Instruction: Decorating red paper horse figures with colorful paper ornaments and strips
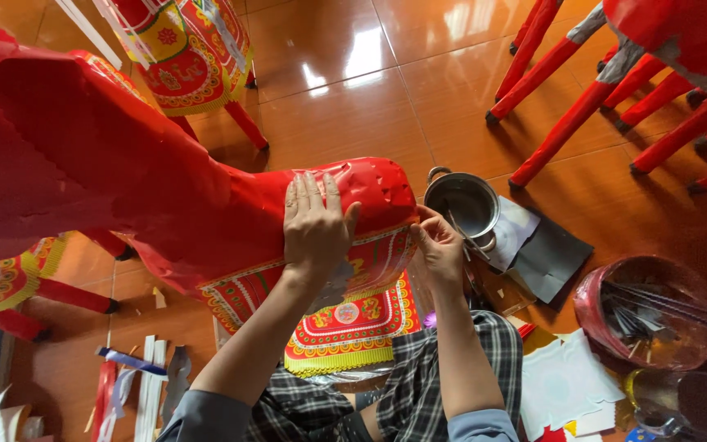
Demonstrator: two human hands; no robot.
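Note:
A large red paper horse figure (100,164) fills the left and middle of the head view. My left hand (314,221) lies flat, fingers together, on the top of its red rear part (370,184). My right hand (438,245) presses with its fingertips on the end of that part, where a patterned red, yellow and green paper panel (345,315) hangs down. Neither hand holds a loose object.
A small metal pot (464,200) stands on the tiled orange floor beside grey paper sheets (546,254). Red paper-wrapped legs (570,106) of other figures stand at upper right. A red bowl of strips (652,315) sits at right; paper scraps (137,376) lie at lower left.

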